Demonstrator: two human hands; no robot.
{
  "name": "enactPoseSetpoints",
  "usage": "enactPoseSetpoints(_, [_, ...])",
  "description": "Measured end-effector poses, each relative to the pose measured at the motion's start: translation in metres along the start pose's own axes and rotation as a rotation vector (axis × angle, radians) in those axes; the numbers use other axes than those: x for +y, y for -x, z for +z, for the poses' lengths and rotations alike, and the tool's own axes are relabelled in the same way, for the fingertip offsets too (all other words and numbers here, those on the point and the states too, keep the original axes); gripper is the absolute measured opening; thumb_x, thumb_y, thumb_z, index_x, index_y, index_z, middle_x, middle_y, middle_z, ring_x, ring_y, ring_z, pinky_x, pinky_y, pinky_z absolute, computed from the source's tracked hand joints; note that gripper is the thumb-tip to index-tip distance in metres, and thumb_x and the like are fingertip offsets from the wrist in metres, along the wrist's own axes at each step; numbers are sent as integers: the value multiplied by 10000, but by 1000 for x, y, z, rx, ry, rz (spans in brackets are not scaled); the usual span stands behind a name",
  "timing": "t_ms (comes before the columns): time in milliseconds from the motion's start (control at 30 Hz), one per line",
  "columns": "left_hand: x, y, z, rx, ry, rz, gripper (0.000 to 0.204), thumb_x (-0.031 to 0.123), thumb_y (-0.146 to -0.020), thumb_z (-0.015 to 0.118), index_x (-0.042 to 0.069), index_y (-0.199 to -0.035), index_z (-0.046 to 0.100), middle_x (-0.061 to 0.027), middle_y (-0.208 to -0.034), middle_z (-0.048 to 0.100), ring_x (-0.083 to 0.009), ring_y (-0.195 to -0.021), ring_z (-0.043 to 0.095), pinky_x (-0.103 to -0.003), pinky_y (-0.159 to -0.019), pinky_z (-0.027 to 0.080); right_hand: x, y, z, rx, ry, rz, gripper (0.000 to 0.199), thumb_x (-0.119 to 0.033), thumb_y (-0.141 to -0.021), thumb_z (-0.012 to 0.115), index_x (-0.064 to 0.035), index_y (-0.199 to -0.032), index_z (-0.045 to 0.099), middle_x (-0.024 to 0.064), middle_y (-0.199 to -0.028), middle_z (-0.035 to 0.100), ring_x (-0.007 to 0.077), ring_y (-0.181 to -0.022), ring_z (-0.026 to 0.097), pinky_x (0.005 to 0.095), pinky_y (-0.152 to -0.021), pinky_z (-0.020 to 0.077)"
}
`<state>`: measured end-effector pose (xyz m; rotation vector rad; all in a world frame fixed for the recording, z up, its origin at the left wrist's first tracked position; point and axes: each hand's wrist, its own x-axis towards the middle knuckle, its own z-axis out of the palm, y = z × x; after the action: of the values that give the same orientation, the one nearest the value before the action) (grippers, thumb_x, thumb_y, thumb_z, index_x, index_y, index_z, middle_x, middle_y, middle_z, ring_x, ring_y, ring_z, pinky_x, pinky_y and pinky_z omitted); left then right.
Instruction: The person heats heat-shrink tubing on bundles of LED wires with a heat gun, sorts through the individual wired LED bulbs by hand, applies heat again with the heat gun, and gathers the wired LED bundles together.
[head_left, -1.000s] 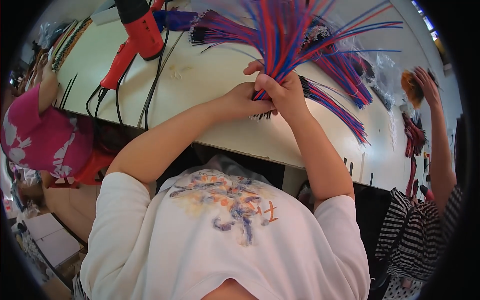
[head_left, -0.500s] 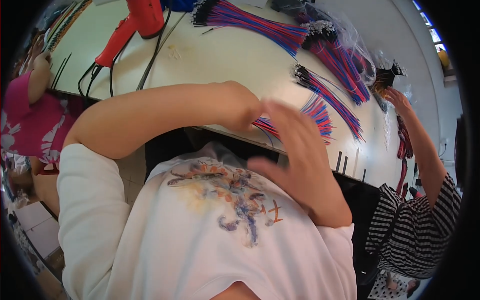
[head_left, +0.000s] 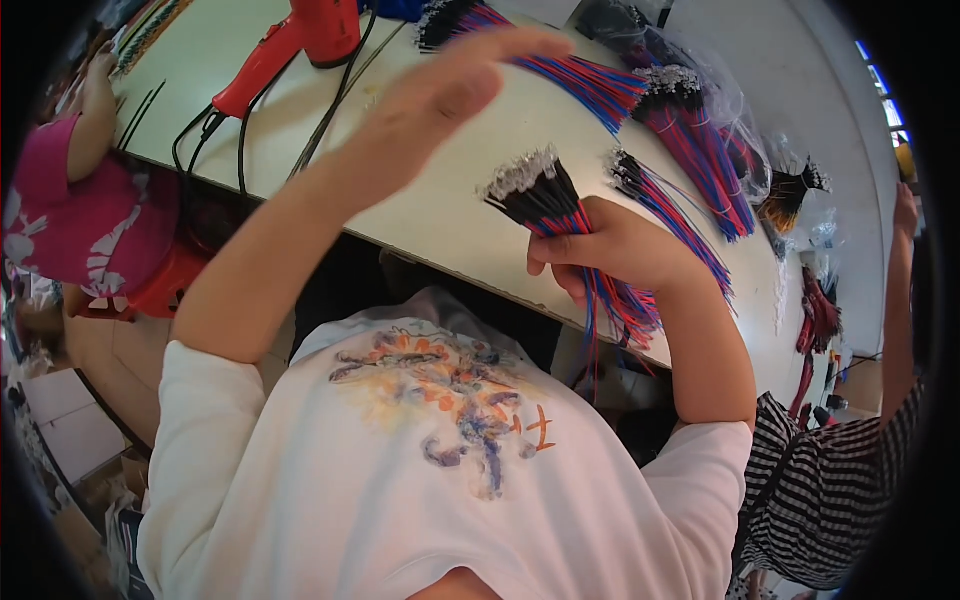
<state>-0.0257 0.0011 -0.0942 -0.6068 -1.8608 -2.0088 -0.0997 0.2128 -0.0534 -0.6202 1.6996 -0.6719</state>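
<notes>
My right hand [head_left: 625,245] is closed round a bundle of thin red and blue wires [head_left: 553,208] at the near edge of the table. Black sleeves and pale clear or silvery tips crowd the bundle's upper left end, and its loose ends hang below my fist. My left hand [head_left: 445,90], slightly blurred, is raised over the table with its fingers stretched out and nothing visible in it. Past its fingertips lies a second wire bundle [head_left: 590,85], partly hidden by the hand. A smaller wire bundle [head_left: 675,215] rests just beyond my right hand.
A red heat gun [head_left: 290,60] with black cables stands at the far left of the white table [head_left: 420,215]. Bagged wire bundles [head_left: 700,150] lie at the far right. One person in pink [head_left: 90,210] is at the left, another in stripes [head_left: 830,490] at the right.
My left hand has moved away from my right, up and left over the table. The wire bundle is now raised upright in my right hand. The co-worker's arm at right has shifted outward.
</notes>
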Motion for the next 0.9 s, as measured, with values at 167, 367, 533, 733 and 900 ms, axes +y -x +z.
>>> enactPoseSetpoints(167, [-5,-6,35,-342,-339,41,846,697,-887,355,-15,-1332,457,-125,-1428,428,-264,-1333,380,-416,-1114,245,0,-11,3,-9,-12,-216,233,-220,-808,695,6,-851,662,67,-629,624,144,-562,598,263,-583,482])
enactPoseSetpoints(367, [-23,-42,12,-81,167,146,707,631,-933,366,64,-1332,507,-104,-1332,527,-209,-1201,504,-352,-1016,380,-5,-15,0,10,-251,-175,198,-183,-821,695,3,-825,626,46,-593,575,140,-522,575,269,-530,461])
enactPoseSetpoints(533, [-23,-27,32,-428,-61,16,739,646,-931,334,38,-1303,529,-134,-1315,537,-251,-1270,449,-356,-1049,343,6,-23,3,121,-253,-256,214,-169,-804,724,19,-811,622,68,-614,605,160,-572,612,268,-577,508])
enactPoseSetpoints(733, [-22,-38,37,-476,-233,145,742,610,-960,265,-6,-1298,504,-155,-1315,533,-304,-1279,437,-393,-1066,314,6,-32,8,-31,-228,-179,187,-160,-804,729,1,-831,637,63,-667,635,151,-621,617,272,-594,491])
enactPoseSetpoints(900, [-17,-48,8,-465,-134,32,488,443,-987,414,11,-1038,635,-104,-1068,612,-222,-1049,556,-352,-949,406,6,-24,-3,-51,-321,-108,158,-125,-795,722,-20,-875,636,59,-659,630,152,-616,616,266,-612,483])
